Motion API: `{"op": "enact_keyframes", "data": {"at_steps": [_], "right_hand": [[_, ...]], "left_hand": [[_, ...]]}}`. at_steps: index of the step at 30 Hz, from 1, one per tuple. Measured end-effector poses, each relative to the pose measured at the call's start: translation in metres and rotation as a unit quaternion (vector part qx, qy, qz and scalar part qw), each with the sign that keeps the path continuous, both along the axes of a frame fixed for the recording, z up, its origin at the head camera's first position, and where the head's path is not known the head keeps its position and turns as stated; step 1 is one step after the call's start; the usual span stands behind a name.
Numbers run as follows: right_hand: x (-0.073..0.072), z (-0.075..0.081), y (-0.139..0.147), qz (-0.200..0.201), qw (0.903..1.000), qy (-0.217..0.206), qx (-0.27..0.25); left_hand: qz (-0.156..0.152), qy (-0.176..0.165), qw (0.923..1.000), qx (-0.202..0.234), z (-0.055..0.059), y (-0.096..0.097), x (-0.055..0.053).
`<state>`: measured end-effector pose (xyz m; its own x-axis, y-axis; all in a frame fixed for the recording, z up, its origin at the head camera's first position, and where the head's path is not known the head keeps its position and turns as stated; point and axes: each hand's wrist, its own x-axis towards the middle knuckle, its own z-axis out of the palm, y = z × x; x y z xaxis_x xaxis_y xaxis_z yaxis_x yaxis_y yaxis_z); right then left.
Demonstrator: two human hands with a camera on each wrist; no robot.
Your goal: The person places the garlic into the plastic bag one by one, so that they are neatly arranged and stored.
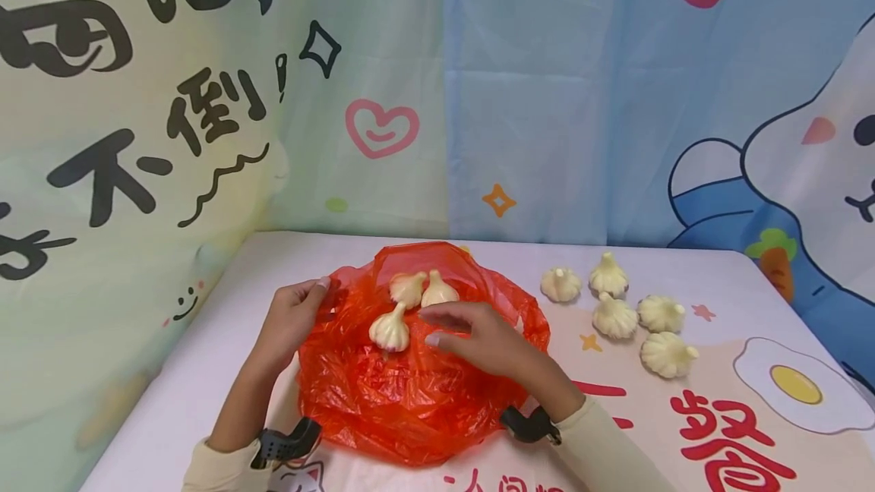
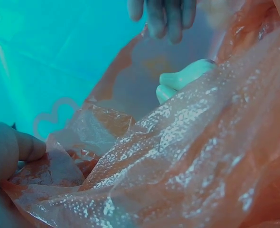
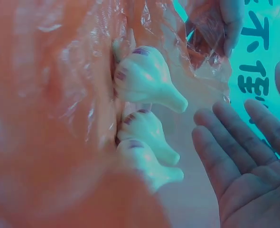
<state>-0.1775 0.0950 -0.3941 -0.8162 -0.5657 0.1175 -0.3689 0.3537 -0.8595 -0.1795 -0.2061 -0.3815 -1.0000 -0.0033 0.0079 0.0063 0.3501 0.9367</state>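
A red plastic bag (image 1: 403, 416) lies spread with its mouth open on the table. Inside it sit three garlic bulbs: one in front (image 1: 390, 330) and two behind, the left bulb (image 1: 407, 289) and the right bulb (image 1: 439, 291). At the bag's left rim, my left hand (image 1: 292, 319) pinches the thin plastic between thumb and fingers, as the left wrist view shows. My right hand (image 1: 481, 339) hovers over the bag's right side, just right of the bulbs. Its fingers (image 3: 225, 142) are extended, and the palm in the right wrist view holds nothing.
Several more garlic bulbs (image 1: 661, 313) are grouped on the table right of the bag. The white table (image 1: 225, 325) carries a printed mat with red lettering and a fried egg picture (image 1: 796, 384). A patterned cloth (image 1: 533, 97) hangs behind the table's back edge.
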Motion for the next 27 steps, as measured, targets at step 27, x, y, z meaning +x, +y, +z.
{"op": "enact_keyframes", "data": {"at_steps": [27], "right_hand": [[0.031,-0.009,0.074,0.008,0.9999,0.0,-0.008]], "left_hand": [[-0.006,0.007,0.9999,0.013,0.0,0.003,0.002]]}}
